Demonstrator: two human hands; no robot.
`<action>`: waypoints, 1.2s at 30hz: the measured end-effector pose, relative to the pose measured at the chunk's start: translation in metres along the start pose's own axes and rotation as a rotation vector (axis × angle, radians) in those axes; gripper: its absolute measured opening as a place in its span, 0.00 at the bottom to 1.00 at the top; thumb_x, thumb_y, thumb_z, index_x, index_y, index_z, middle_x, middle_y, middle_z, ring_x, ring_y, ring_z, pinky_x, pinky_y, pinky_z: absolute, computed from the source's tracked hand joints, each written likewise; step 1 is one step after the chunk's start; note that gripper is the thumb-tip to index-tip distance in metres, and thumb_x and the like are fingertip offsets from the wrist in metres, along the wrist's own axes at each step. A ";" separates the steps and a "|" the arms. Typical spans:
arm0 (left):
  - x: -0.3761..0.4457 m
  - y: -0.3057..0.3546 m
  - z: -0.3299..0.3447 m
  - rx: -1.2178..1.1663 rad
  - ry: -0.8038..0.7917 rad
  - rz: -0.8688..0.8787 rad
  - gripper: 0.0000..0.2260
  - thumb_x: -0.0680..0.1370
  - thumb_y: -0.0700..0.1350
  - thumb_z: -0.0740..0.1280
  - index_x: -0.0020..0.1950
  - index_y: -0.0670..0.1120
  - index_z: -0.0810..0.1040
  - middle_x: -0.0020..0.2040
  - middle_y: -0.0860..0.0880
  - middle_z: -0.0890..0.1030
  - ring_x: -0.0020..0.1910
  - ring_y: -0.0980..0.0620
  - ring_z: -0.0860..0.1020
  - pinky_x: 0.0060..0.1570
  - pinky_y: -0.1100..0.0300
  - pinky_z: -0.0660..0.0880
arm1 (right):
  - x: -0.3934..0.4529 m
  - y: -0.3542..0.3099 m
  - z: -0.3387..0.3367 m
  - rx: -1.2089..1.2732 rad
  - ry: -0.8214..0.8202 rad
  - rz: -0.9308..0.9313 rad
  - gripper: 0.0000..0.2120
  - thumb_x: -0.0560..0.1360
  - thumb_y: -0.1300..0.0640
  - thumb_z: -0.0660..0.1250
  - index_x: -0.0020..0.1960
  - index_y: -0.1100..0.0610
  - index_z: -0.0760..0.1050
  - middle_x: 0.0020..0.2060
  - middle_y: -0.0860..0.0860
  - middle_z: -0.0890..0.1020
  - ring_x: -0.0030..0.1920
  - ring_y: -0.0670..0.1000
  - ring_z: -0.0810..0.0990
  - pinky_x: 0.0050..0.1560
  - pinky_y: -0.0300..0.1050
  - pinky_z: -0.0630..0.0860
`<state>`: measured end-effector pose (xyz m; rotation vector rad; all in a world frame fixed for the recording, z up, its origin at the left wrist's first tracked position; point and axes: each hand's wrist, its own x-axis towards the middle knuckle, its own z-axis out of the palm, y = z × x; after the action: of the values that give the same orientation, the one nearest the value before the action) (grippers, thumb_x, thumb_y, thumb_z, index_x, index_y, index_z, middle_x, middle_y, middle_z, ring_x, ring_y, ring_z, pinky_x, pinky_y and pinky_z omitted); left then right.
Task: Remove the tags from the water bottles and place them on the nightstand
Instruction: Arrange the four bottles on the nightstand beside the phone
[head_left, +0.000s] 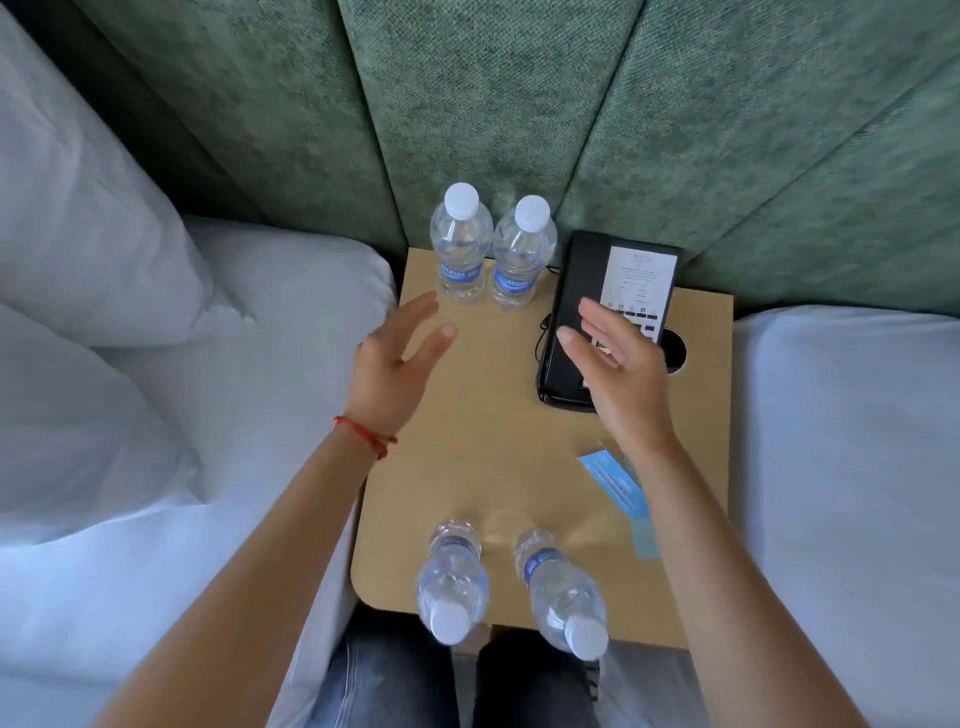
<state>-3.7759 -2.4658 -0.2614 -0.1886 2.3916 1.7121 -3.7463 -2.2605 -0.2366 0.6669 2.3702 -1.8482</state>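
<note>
Bottles are standing in pairs on the nightstand (467, 441): far bottles (493, 249) by the green headboard (519, 104), near bottles (509, 582) at the front edge. Blue tags (618, 488) are lying under the right forearm. Left hand (400, 353) and right hand (618, 364) are hovering, fingers spread, holding nothing, the right over a black phone (597, 291).

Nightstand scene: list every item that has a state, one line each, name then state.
Far-left bottle: upright, capped, no tag.
Far-right bottle: upright, capped, no tag.
Near-left bottle: upright, capped, no tag.
Near-right bottle: upright, capped, no tag.
Blue tags: lying flat on the nightstand.
Phone: lying flat, cord attached.
Left hand: open, holding nothing.
Right hand: open, over the phone.
</note>
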 end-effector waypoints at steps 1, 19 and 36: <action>-0.015 0.002 -0.001 -0.020 -0.018 -0.008 0.17 0.75 0.45 0.67 0.63 0.44 0.74 0.59 0.50 0.78 0.61 0.53 0.75 0.62 0.57 0.70 | -0.012 0.001 -0.005 0.009 -0.004 -0.011 0.20 0.73 0.57 0.69 0.64 0.56 0.72 0.59 0.46 0.76 0.62 0.46 0.75 0.63 0.40 0.71; -0.204 -0.028 -0.007 0.245 -0.153 -0.014 0.22 0.68 0.43 0.75 0.60 0.44 0.77 0.57 0.54 0.76 0.55 0.58 0.74 0.53 0.83 0.61 | -0.189 0.074 -0.039 -0.351 -0.249 -0.164 0.26 0.69 0.42 0.68 0.63 0.55 0.74 0.59 0.42 0.76 0.60 0.38 0.73 0.60 0.25 0.64; -0.208 -0.048 0.002 0.243 -0.079 0.095 0.22 0.62 0.39 0.78 0.55 0.41 0.80 0.59 0.44 0.79 0.57 0.50 0.78 0.58 0.67 0.71 | -0.194 0.114 -0.037 -0.311 -0.138 -0.181 0.23 0.65 0.56 0.76 0.59 0.55 0.77 0.59 0.46 0.77 0.60 0.38 0.73 0.62 0.27 0.66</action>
<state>-3.5629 -2.4815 -0.2588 0.0289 2.5574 1.4182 -3.5206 -2.2615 -0.2705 0.2942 2.6140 -1.4739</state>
